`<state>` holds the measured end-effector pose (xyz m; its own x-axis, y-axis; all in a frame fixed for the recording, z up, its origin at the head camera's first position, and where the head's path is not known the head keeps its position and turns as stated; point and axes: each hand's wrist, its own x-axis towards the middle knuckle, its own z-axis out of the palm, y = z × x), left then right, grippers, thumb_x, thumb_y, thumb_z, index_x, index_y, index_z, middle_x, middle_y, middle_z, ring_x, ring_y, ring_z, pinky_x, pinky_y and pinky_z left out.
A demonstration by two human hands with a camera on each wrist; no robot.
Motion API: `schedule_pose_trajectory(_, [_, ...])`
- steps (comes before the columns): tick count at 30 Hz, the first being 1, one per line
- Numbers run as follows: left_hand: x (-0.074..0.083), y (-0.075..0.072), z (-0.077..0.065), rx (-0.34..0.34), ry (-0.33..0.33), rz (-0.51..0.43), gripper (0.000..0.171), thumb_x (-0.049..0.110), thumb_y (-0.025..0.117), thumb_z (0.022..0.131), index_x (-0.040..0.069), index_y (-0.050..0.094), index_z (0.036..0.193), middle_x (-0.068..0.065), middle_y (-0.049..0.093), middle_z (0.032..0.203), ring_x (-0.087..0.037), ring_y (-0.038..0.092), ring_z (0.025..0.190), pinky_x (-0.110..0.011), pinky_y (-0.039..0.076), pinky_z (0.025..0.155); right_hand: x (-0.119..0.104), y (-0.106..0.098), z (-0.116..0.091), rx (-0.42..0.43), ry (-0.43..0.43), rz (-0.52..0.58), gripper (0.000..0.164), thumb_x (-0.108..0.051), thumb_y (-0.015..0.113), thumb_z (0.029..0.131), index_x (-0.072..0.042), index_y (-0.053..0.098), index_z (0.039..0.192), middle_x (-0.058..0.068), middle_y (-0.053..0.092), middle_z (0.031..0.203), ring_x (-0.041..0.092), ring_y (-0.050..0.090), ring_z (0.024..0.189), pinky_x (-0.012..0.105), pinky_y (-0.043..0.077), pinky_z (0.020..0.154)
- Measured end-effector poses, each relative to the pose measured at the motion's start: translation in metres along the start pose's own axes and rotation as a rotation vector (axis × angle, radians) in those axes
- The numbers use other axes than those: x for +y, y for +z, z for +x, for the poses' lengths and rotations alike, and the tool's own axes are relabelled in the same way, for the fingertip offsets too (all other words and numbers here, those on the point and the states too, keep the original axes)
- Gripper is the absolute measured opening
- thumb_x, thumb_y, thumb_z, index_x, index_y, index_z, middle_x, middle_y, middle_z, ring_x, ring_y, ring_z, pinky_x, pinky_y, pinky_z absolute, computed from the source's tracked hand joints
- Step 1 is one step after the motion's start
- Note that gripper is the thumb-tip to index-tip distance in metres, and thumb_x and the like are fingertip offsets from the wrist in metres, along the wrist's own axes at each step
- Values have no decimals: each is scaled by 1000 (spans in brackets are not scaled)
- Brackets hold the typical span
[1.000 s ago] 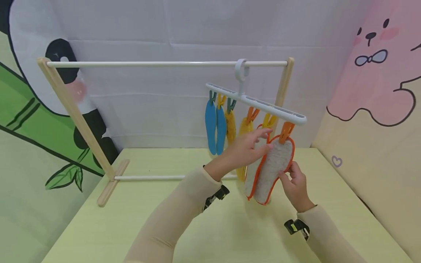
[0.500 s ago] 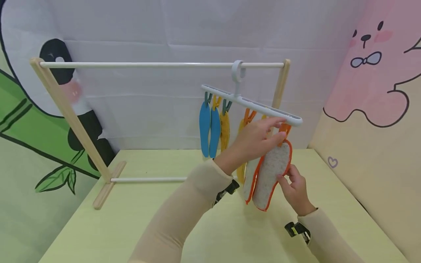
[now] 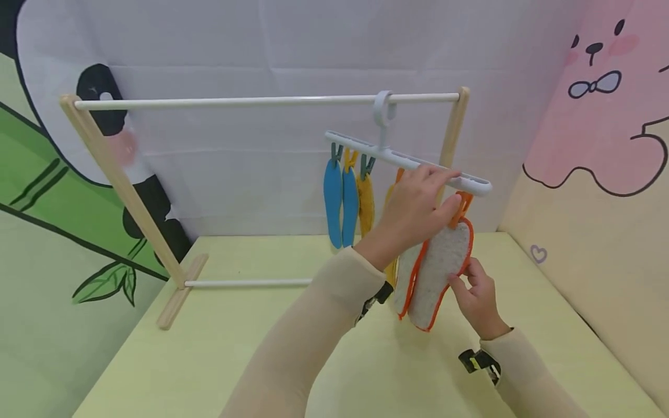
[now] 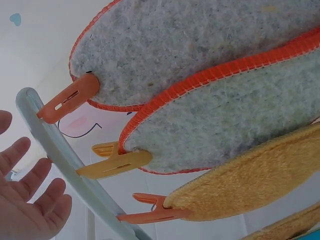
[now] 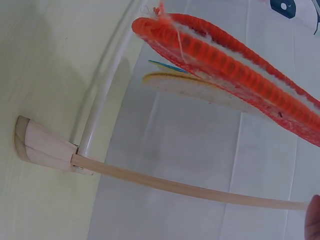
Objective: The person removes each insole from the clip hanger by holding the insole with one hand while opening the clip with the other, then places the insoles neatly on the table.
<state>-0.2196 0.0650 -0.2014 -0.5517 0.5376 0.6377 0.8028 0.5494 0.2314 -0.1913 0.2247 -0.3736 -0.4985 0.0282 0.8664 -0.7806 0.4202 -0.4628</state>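
A white clip hanger (image 3: pixel 360 145) hangs by its hook from the rack's top rod, its right end dipping. On it, an orange clothespin (image 3: pixel 461 209) bites the top of a grey felt insole (image 3: pixel 441 273) with orange edging. My right hand (image 3: pixel 477 296) pinches that insole's right edge between thumb and fingers. At the hanger's right part is my left hand (image 3: pixel 413 209), its thumb near the orange clothespin. The left wrist view shows its fingers (image 4: pixel 35 177) spread beside the bar. A second grey insole (image 4: pixel 225 110) hangs alongside from a yellow clothespin (image 4: pixel 115 164).
Yellow insoles (image 3: pixel 366 200) and blue insoles (image 3: pixel 342 203) hang further left on the hanger. The drying rack has a white top rod (image 3: pixel 225 102), a lower rod (image 3: pixel 245 283) and wooden side posts (image 3: pixel 125 191). It stands on a pale table (image 3: pixel 251 331) before a light backdrop.
My left hand has moved up and right, from beside the grey insoles to the hanger bar near the orange clothespin. My right hand keeps its pinch on the insole's edge.
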Motion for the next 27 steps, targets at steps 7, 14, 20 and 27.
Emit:
schedule_pose_trajectory(7, [1, -6, 6, -18, 11, 60, 35, 28, 56, 95, 15, 63, 127, -2, 61, 123, -20, 51, 116, -28, 33, 99, -7, 5, -3, -48, -13, 18, 28, 21, 51, 73, 17, 53, 101, -18, 59, 95, -9, 56, 88, 9, 43, 77])
schedule_pose_trajectory(14, [4, -13, 10, -149, -13, -11, 32, 26, 51, 99, 18, 62, 127, 3, 58, 132, -19, 44, 126, -31, 28, 104, -10, 7, -3, -55, -22, 7, 32, 23, 53, 71, 15, 55, 102, -13, 63, 95, -10, 57, 89, 10, 44, 78])
schedule_pose_trajectory(20, [1, -21, 15, -261, 8, 38, 35, 30, 47, 101, 20, 58, 132, 4, 55, 135, -21, 42, 128, -35, 31, 103, -10, 7, -3, -52, -16, -12, 32, 23, 54, 71, 14, 56, 102, -11, 64, 95, -10, 57, 89, 10, 44, 79])
schedule_pose_trajectory(27, [-6, -26, 20, -352, 82, 103, 38, 31, 49, 100, 20, 53, 137, 4, 53, 138, -21, 42, 128, -34, 29, 106, -11, 7, -3, -54, -10, 9, 31, 23, 53, 71, 16, 55, 101, -19, 61, 99, -10, 57, 90, 10, 44, 79])
